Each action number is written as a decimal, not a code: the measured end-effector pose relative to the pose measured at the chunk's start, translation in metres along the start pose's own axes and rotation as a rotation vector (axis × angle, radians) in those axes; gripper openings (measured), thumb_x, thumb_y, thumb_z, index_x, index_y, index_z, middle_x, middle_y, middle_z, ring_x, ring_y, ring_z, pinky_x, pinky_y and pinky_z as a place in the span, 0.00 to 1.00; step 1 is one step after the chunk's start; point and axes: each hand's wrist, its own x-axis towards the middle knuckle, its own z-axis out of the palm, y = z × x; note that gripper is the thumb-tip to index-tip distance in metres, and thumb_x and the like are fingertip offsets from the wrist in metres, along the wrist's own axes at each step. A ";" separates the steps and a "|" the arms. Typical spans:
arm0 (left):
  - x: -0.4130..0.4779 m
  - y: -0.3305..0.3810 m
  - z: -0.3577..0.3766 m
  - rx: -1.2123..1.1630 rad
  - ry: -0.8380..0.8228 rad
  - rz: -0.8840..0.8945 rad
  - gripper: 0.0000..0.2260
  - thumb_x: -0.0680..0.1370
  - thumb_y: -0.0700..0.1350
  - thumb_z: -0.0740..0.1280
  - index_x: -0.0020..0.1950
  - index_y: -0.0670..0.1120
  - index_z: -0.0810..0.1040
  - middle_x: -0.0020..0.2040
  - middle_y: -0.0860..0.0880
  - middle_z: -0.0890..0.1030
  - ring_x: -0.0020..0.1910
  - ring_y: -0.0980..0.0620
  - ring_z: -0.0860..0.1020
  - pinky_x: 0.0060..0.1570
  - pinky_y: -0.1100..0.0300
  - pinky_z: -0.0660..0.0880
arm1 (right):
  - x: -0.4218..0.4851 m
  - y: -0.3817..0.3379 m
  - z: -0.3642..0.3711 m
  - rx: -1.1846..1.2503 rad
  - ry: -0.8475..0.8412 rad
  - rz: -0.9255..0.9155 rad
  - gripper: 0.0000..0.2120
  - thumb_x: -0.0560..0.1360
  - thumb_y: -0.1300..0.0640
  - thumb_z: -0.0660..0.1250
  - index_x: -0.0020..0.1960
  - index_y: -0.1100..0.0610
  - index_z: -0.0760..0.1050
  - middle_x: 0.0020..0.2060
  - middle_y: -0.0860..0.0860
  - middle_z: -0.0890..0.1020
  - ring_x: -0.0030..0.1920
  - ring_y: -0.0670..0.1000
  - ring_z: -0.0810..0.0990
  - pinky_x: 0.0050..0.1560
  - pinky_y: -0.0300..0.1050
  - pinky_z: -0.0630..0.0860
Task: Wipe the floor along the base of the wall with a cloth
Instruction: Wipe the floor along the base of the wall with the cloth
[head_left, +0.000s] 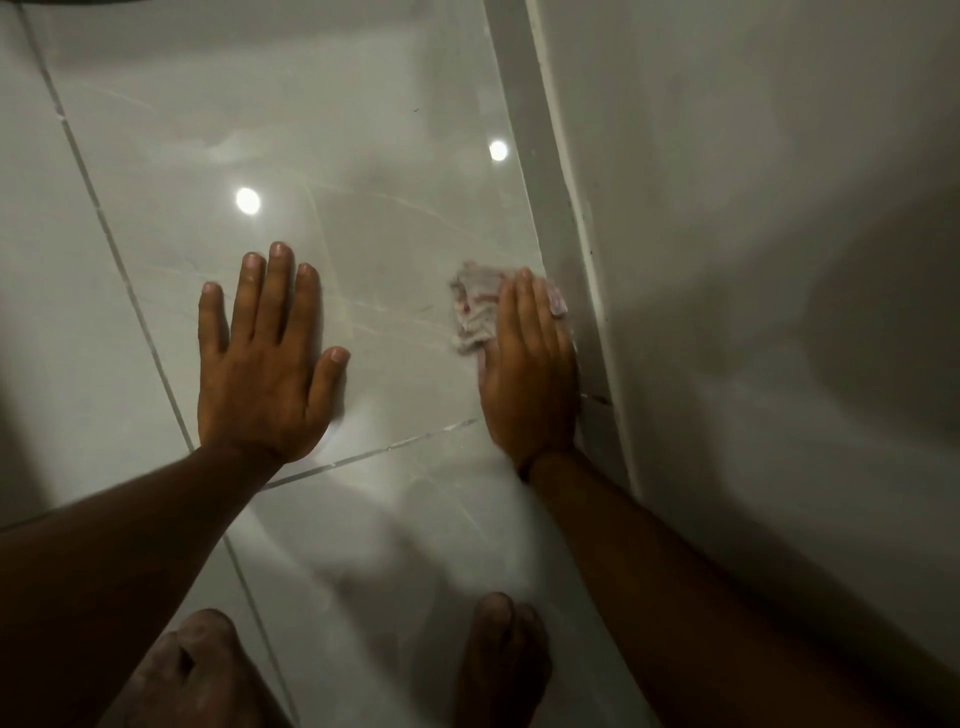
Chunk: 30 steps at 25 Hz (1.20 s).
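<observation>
A crumpled white cloth with red marks (475, 312) lies on the glossy grey floor tile (395, 218), right at the grey skirting strip (561, 218) at the foot of the white wall (753, 208). My right hand (530, 369) presses flat on top of the cloth, fingers together, its outer edge touching the skirting. Most of the cloth is hidden under that hand. My left hand (270, 364) rests flat on the tile to the left, fingers spread, holding nothing.
My two bare feet (501, 665) stand on the tile at the bottom edge, the left foot (192, 675) near a grout line. Grout lines (119, 260) cross the floor diagonally. Two ceiling-light reflections (248, 200) shine on the tile. The wall closes off the right side.
</observation>
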 end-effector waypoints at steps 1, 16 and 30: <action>0.000 0.000 0.000 0.002 -0.004 0.002 0.37 0.87 0.62 0.48 0.92 0.45 0.49 0.92 0.40 0.50 0.92 0.39 0.48 0.88 0.35 0.45 | 0.027 -0.005 -0.001 0.010 0.007 -0.026 0.32 0.83 0.51 0.59 0.83 0.61 0.56 0.82 0.59 0.61 0.83 0.58 0.57 0.83 0.54 0.57; 0.000 -0.003 0.004 0.015 0.018 0.014 0.36 0.87 0.61 0.48 0.92 0.45 0.49 0.93 0.42 0.48 0.92 0.41 0.47 0.88 0.34 0.46 | -0.093 0.021 0.004 -0.010 -0.038 0.048 0.31 0.83 0.55 0.62 0.82 0.62 0.57 0.82 0.60 0.61 0.83 0.58 0.56 0.79 0.60 0.62; 0.001 -0.003 0.004 0.005 0.010 0.001 0.36 0.87 0.62 0.48 0.92 0.46 0.49 0.93 0.42 0.49 0.92 0.41 0.47 0.89 0.37 0.43 | 0.098 -0.028 -0.002 0.002 0.030 -0.010 0.33 0.83 0.50 0.60 0.83 0.61 0.53 0.83 0.59 0.59 0.83 0.58 0.56 0.82 0.55 0.58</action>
